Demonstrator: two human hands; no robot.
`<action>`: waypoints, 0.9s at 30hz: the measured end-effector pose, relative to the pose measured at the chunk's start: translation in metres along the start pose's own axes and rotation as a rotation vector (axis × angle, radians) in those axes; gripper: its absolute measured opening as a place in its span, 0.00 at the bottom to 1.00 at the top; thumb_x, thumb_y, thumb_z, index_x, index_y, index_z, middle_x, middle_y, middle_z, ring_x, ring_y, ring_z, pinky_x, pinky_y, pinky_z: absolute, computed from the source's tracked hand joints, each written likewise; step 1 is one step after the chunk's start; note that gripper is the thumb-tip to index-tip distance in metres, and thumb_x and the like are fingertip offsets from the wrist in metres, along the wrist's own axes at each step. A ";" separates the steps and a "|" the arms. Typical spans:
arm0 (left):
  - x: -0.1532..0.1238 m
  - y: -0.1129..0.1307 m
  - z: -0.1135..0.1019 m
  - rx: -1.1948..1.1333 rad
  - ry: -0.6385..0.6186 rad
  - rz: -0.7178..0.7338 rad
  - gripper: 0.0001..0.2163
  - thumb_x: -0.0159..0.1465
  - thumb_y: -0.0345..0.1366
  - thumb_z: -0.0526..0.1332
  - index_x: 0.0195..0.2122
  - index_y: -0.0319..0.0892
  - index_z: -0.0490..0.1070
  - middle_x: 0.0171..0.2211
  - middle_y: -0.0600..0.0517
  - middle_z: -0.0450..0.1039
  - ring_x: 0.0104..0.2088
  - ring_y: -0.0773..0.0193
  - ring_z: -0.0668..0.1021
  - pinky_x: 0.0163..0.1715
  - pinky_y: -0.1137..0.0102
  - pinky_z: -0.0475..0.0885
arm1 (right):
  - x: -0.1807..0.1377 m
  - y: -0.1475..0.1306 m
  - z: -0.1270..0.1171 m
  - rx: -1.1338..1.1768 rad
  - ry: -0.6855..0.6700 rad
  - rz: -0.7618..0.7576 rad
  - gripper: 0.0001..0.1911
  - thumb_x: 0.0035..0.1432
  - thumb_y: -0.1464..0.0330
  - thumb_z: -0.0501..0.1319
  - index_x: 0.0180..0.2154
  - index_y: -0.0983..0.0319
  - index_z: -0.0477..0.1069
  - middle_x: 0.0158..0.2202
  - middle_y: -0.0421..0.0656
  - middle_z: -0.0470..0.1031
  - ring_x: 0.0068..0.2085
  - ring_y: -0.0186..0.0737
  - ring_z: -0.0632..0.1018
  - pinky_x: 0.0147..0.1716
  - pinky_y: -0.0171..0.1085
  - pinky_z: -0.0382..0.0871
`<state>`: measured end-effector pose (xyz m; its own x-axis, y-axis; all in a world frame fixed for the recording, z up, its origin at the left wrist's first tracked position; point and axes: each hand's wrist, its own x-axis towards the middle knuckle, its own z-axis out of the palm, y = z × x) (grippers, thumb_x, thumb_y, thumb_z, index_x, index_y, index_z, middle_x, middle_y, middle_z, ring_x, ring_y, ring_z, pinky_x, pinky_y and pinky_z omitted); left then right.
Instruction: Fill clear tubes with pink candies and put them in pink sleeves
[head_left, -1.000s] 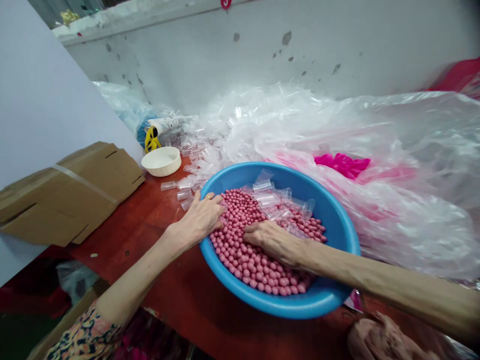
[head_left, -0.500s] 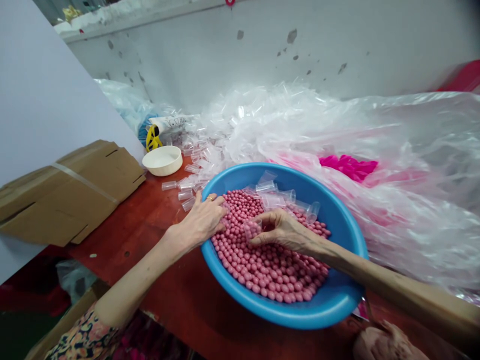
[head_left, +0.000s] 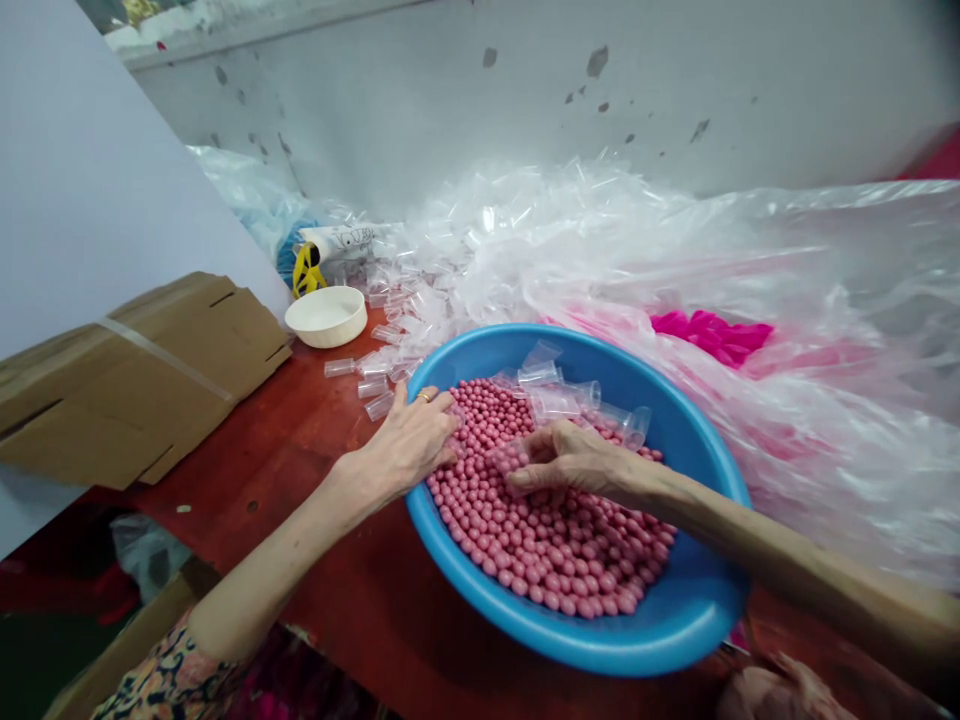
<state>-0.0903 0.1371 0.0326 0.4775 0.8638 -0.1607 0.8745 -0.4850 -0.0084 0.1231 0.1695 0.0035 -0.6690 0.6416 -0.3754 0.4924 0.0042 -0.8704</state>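
Right hand [head_left: 570, 458]: a second ago yours was sunk in the pink beads [head_left: 555, 560]; now it is up at their surface with a clear cup [head_left: 508, 458] in its grip.
Wall [head_left: 420, 100]: pale grey with darker patches, it stands behind everything in front of you.
Plastic sheeting [head_left: 825, 260]: crumpled and see-through, it spreads along the far side to your right, with magenta pieces [head_left: 712, 337] showing among its folds.
Table [head_left: 322, 585]: its red-brown top runs under your work.
Blue basin [head_left: 592, 655]: it sits on the table before you, the beads spread over its bottom.
Cardboard [head_left: 142, 390]: flattened and strapped, it lies at your left.
Left hand [head_left: 405, 440]: yours reaches over the basin's left rim, fingers curled, tips among the beads; you cannot tell from here whether they are clamped on anything.
White dish [head_left: 330, 332]: it stands beyond your left hand, near the heap of clear cups [head_left: 409, 325].
Cup in your right hand: thumb and fingers are pinched on it, beads showing through its side, inside the basin.
Loose cups [head_left: 555, 402]: several lie on the beads just beyond your right hand.
Ring [head_left: 424, 397]: on a left finger.
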 end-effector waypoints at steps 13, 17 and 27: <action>0.001 0.000 0.000 0.000 0.001 -0.001 0.07 0.63 0.35 0.59 0.38 0.38 0.71 0.49 0.42 0.68 0.53 0.47 0.67 0.51 0.41 0.55 | 0.042 -0.017 0.000 0.115 0.206 -0.147 0.18 0.42 0.58 0.66 0.20 0.62 0.61 0.18 0.34 0.63 0.20 0.28 0.65 0.21 0.31 0.57; 0.001 -0.001 0.001 -0.010 -0.003 0.000 0.07 0.62 0.36 0.60 0.35 0.37 0.72 0.46 0.43 0.70 0.52 0.49 0.68 0.52 0.43 0.56 | 0.062 -0.024 0.000 0.004 0.161 -0.107 0.16 0.45 0.58 0.64 0.21 0.65 0.68 0.18 0.39 0.69 0.21 0.32 0.69 0.20 0.32 0.62; 0.000 0.001 0.002 -0.022 0.049 -0.056 0.07 0.61 0.36 0.61 0.37 0.36 0.69 0.46 0.42 0.69 0.51 0.49 0.69 0.53 0.47 0.59 | 0.090 -0.014 0.007 -0.376 0.531 -0.239 0.09 0.50 0.66 0.61 0.22 0.64 0.68 0.19 0.37 0.65 0.26 0.33 0.65 0.26 0.32 0.56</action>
<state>-0.0897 0.1368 0.0301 0.4308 0.8954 -0.1124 0.9014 -0.4329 0.0061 0.0520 0.2216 -0.0202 -0.4673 0.8780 0.1034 0.5891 0.3965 -0.7041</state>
